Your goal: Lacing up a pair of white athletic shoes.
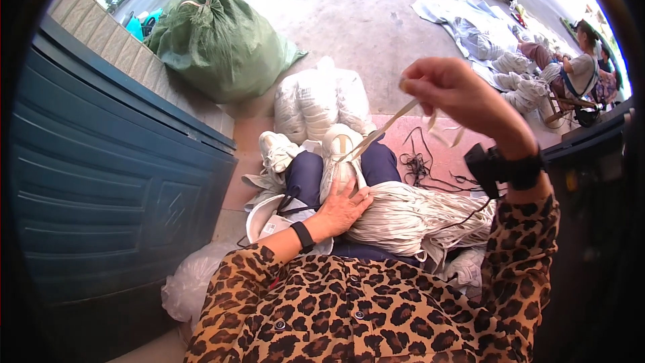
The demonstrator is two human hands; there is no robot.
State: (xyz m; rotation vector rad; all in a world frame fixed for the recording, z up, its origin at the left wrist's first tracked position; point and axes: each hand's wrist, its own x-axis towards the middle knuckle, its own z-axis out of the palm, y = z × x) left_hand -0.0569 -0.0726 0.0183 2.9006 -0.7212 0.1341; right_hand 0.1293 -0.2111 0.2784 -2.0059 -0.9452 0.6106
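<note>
A white sneaker (pixel 338 154) rests between my knees with its toe pointing away from me. My left hand (pixel 342 210) grips it near the opening, fingers along the tongue and side. Raised to the upper right, my right hand (pixel 437 84) pinches a pale shoelace (pixel 384 131), which runs taut down to the sneaker's eyelets. A loose length of lace dangles below that hand. Across my right thigh lies a thick bundle of white shoelaces (pixel 420 218). Another white shoe (pixel 278 151) sits beside my left knee.
Clear bags of white goods (pixel 319 102) stand just ahead, with a big green sack (pixel 218 47) beyond at left. Dark laces (pixel 418 161) lie tangled on the pink floor. A blue door (pixel 114 188) flanks my left. Seated people (pixel 579 67) and white piles are at far right.
</note>
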